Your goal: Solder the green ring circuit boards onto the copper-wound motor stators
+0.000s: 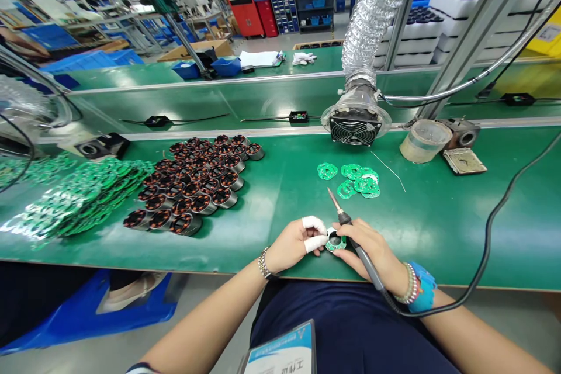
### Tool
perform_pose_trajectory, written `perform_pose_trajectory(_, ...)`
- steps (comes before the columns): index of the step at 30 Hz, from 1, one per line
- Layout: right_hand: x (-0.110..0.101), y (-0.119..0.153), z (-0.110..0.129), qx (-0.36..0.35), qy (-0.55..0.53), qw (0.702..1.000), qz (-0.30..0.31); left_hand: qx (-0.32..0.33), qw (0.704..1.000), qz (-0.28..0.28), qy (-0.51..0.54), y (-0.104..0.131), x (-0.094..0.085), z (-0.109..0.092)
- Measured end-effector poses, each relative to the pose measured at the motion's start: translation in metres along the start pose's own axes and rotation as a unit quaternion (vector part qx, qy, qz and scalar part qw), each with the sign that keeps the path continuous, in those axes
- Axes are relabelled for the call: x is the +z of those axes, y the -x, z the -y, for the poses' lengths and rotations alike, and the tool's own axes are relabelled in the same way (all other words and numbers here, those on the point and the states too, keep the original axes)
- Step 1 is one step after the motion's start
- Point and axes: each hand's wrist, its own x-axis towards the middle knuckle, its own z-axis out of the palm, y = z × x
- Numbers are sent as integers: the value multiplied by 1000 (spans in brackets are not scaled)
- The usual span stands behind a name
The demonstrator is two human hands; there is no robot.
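Green counter (280, 204), and the action's right at its near edge: both hands are on one small ring board (335, 246), up close in front of the body. The left hand (290, 245), white tape on thumb and forefinger, has its grip pinched at the ring's left side. The right hand's (374, 245) grip is doing double duty: fingertips around the ring's right side, plus the iron (367, 264) tucked along it, tip pointing up and away from the work.

My read: this is the handling/lining-up step, not soldering, since the tip's nowhere near the ring. The next move calls for a steady left pinch and a careful swing of that tip, clear of the fingers. Loose boards (362, 178) lie just beyond, near a bit of wire (388, 171).

Containers: the round tub (423, 143) right of the fan (355, 130) looks cloudy, can't tell what's in it. The square tin (464, 161) beside it holds something pale, maybe a sponge. Blue bins (227, 66) sit at the back, contents unclear. White trays (412, 44) back right carry dark round parts.
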Motion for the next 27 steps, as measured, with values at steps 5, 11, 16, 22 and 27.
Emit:
perform_pose_trajectory(5,0,-1,1,7,3,1000,9,-4,995,-97,35,1,24,3)
perform_pose_trajectory(11,-1,1,0,23,-22,999,7,-33,998,-48,39,7,12,0)
perform_pose_trajectory(16,-14,-1,-2,60,-19,996,-61,58,972,-6,-228,10,5,-8)
perform_pose_trajectory(22,-51,-2,-39,77,113,986,-99,75,936,-3,-343,-16,-7,-17)
perform_pose_trajectory(27,-67,2,-66,79,187,973,-110,40,896,-222,-382,-97,-83,-56)
